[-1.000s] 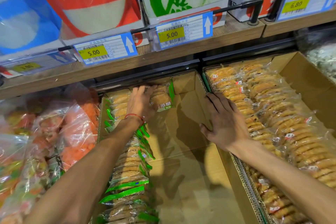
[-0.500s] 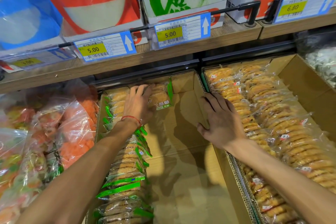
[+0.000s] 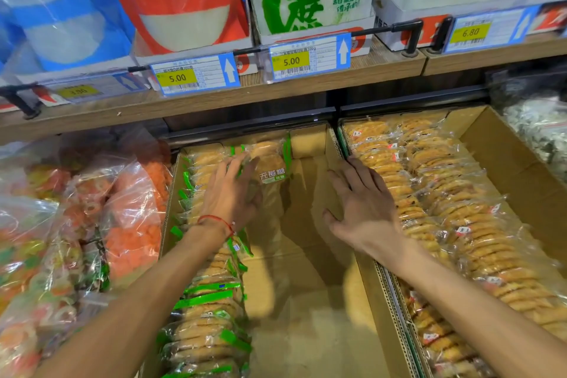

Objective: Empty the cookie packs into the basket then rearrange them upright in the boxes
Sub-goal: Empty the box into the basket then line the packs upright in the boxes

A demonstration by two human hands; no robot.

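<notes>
We see the left hand (image 3: 228, 193), fingers straight and blurred, held flat over the far end of a row of green-trimmed cookie packs (image 3: 208, 301); whether it presses them we cannot tell. The packs stand on edge along the left wall of an open cardboard box (image 3: 306, 331). One labelled pack (image 3: 271, 170) leans at the box's far end, just beside the fingertips. The right hand (image 3: 362, 209), fingers spread and holding nothing, hovers at the box's right wall. A neighbouring box (image 3: 506, 169) holds red-tagged cookie packs (image 3: 429, 193), below shelf price tags (image 3: 291, 61).
</notes>
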